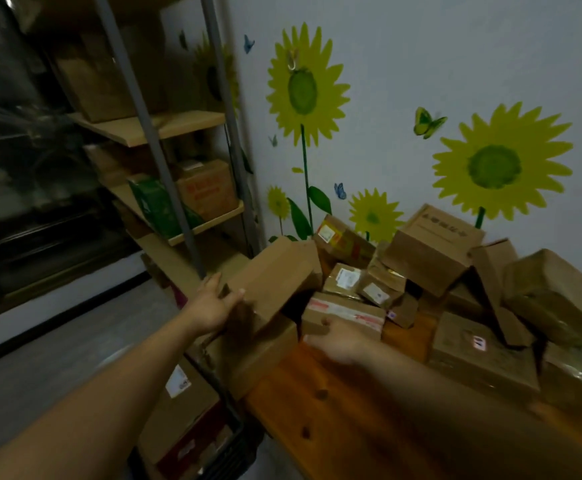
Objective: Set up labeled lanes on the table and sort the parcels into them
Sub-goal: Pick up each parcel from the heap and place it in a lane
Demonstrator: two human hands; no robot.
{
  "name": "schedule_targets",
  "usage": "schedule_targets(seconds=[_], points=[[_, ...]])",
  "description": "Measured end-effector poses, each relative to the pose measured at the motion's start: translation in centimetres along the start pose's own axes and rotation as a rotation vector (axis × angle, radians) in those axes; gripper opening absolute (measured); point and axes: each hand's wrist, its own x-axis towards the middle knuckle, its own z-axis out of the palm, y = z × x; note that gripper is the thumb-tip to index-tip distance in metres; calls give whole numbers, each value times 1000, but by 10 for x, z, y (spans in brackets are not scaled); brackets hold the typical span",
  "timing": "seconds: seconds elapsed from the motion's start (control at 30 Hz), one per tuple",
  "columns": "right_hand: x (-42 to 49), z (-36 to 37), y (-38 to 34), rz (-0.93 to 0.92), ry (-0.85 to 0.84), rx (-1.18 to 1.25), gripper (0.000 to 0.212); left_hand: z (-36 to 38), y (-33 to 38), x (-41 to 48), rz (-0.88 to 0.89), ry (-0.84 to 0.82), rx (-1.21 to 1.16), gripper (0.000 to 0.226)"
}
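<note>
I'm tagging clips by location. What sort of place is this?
Probably a small parcel storeroom or pickup point: taped cardboard parcels heaped on a wooden table, a metal shelf rack holding more boxes. The sunflower decals suggest a converted room, not a warehouse.

Left hand (213, 306), right hand (339, 341) outstretched.

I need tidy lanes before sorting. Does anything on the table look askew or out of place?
Yes. The parcels lie heaped against the wall, many tilted, not in rows. The long box that the left hand grips rests slanted at the left end of the table. No lane labels show.
</note>
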Motion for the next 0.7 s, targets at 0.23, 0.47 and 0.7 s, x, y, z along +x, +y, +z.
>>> schedule_targets(seconds=[0.23,0.47,0.7], points=[[53,45,-60,115,19,636,47,-4,-10,81,3,-273,-42,68],[74,62,-101,185,345,673,58,-18,-33,114,98,-350,-43,61],[27,44,-99,14,448,619,57,-30,-16,83,209,-304,-375,45]])
